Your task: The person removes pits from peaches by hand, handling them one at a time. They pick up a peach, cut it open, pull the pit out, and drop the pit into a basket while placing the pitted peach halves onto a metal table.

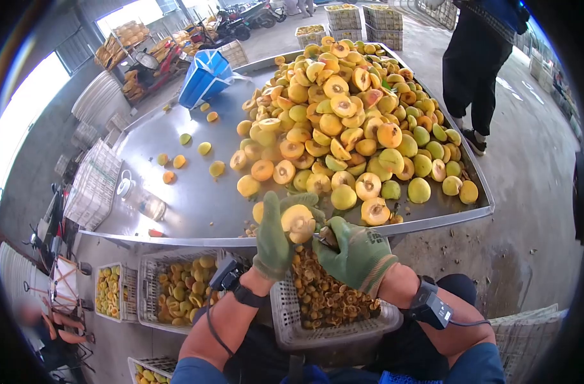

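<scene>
My left hand (pixel 274 240), in a green work glove, grips a halved yellow peach (pixel 298 223) with its cut face turned up toward me. My right hand (pixel 355 251), gloved alike, is closed just right of the fruit. Between its thumb and fingers shows a small dark object (pixel 328 238), mostly hidden, whose kind I cannot make out. Both hands are over the near edge of the metal table (pixel 196 205). Beyond them rises a large heap of halved peaches (pixel 343 121). Below, a crate (pixel 343 339) holds brown pits and scraps (pixel 330 291).
On the table stand a blue bag-like container (pixel 205 78) and a clear jug (pixel 142 200), with loose peach halves about. Crates of peaches (pixel 186 288) sit on the floor at left. Another person (pixel 474 70) stands past the right table edge. Stacked crates (pixel 383 27) are behind.
</scene>
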`<state>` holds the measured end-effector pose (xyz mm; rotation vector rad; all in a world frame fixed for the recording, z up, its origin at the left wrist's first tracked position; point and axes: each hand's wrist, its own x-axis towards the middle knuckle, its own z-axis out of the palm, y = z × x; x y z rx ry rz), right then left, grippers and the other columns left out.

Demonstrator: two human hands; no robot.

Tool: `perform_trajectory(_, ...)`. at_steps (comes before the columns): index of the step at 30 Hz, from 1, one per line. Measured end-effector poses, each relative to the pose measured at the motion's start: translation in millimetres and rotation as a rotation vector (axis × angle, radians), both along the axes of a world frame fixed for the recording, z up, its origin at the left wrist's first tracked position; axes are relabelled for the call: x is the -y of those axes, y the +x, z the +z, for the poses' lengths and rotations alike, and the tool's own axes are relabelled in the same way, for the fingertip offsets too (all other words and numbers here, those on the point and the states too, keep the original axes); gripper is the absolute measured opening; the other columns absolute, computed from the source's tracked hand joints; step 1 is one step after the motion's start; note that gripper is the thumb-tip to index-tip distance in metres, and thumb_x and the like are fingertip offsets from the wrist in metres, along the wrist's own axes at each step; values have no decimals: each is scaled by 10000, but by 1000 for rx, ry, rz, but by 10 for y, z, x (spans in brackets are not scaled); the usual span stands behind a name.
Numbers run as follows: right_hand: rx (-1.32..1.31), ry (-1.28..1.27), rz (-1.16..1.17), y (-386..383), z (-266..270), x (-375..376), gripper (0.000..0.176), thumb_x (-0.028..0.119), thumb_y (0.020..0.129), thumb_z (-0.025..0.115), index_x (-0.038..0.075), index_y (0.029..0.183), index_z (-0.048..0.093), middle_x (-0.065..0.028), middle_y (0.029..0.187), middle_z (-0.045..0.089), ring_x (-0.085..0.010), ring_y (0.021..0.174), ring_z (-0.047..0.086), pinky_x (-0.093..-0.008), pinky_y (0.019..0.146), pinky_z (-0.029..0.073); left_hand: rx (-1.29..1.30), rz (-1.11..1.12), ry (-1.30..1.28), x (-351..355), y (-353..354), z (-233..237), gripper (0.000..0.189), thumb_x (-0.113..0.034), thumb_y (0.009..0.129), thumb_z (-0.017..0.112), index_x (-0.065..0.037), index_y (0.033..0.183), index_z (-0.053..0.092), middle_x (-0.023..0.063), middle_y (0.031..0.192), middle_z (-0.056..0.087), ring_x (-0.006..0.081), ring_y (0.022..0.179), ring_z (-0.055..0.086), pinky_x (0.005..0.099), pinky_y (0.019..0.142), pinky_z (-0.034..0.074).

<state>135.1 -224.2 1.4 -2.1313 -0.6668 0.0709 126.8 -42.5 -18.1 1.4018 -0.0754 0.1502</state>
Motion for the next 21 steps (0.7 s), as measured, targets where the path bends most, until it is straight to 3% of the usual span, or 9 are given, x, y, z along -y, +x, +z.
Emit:
perform_trajectory(1,-54,-100,10,1,43,8,279,269,924,654,27,1055,607,-247,881,692,-446,823,673,-514,713,530,-18,-8,-32,-1,-4,-68,729,-562,1091,218,30,1251,611,110,1066,714,173,944,683,296,877,557)
perform_trajectory(5,-40,-74,30,-36,98,58,313,269,923,640,33,1125,609,-254,896,688,-449,834,672,-530,726,531,-76,-30,-76,67,-57,-61,689,-534,1100,233,11,1225,634,123,1095,714,208,1006,686,351,966,541)
perform_trajectory(17,-25,-83,74,-58,-45,40,353,269,924,642,2,1149,592,-261,853,685,-452,803,675,-527,702,534,149,6,356,128,-106,11,400,-291,1064,457,31,1168,671,108,1094,696,190,978,671,324,887,537)
perform_trajectory(21,-77,-40,104,-72,-61,32,356,254,923,644,-4,1162,589,-263,844,684,-452,799,675,-521,690,531,72,2,257,160,-114,11,372,-260,1048,472,34,1151,676,111,1088,698,179,960,668,328,873,541)
